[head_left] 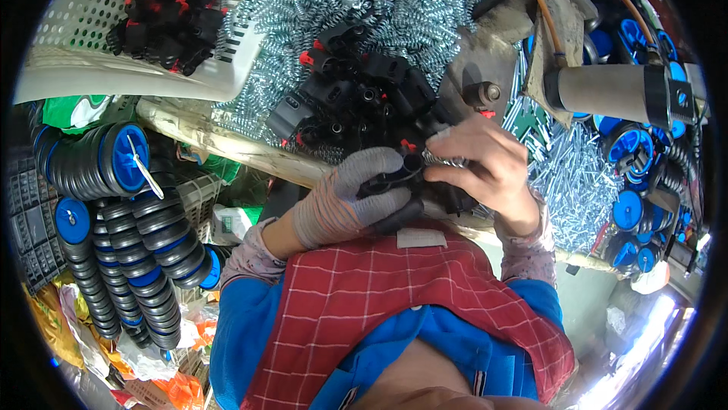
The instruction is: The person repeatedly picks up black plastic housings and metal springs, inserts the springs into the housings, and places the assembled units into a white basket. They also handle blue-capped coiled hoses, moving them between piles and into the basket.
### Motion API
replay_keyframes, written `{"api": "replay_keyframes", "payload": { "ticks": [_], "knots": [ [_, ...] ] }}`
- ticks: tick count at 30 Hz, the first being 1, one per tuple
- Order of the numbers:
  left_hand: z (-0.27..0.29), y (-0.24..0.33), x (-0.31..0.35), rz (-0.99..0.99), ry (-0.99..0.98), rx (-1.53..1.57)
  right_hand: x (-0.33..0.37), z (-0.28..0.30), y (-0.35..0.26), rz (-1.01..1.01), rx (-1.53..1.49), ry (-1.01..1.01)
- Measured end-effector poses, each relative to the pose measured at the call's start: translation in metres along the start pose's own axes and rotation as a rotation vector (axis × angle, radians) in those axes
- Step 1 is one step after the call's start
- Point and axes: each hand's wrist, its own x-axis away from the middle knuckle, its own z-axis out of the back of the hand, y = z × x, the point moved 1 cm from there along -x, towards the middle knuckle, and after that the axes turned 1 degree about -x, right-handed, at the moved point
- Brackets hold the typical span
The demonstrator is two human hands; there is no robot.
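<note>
In a grey knitted glove, my left hand (353, 194) is closed round a black plastic caster housing (402, 171) with a round socket facing right. My bare right hand (485, 167) pinches a metal coil spring (444, 158) between thumb and fingers, right beside that socket. Whether the spring's end is inside the socket I cannot tell. Just beyond both hands lies a heap of black plastic housings (349, 99), some with small red tabs. Behind it spreads a big pile of loose coil springs (364, 1).
A white perforated basket (235, 69) holds more black parts at the far left. On the right are a grey cylinder on a metal fixture (603, 93), a pile of metal pins (580, 190) and blue-and-black wheels (628, 209). Stacked wheels (152, 236) hang at the left below the table edge.
</note>
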Motion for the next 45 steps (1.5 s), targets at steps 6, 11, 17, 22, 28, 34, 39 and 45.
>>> {"api": "replay_keyframes", "payload": {
  "ticks": [6, 11, 17, 22, 28, 34, 39, 45],
  "knots": [
    [-0.005, -0.002, -0.009, -0.009, 0.032, -0.131, 0.018, -0.014, 0.007, -0.323, -0.332, 0.343],
    [-0.012, 0.001, -0.003, 0.058, -0.058, -0.124, 0.012, -0.013, 0.000, -0.002, 0.092, 0.175],
    [-0.017, 0.011, 0.005, 0.074, -0.120, 0.010, 0.026, 0.001, -0.003, 0.047, 0.077, 0.105],
    [-0.012, 0.016, 0.004, 0.081, -0.062, 0.031, 0.032, 0.006, -0.003, 0.095, 0.023, 0.106],
    [-0.017, 0.011, -0.002, 0.118, -0.132, -0.014, 0.030, -0.014, 0.001, -0.027, -0.110, 0.308],
    [-0.017, 0.007, -0.004, 0.116, -0.111, -0.011, 0.027, -0.017, 0.008, 0.094, 0.010, 0.198],
    [-0.024, -0.001, 0.007, -0.041, -0.120, 0.067, 0.028, 0.001, 0.003, 0.136, 0.059, -0.096],
    [-0.005, 0.011, -0.002, -0.066, -0.164, 0.186, 0.028, 0.027, -0.017, 0.046, 0.113, -0.400]
  ]
}}
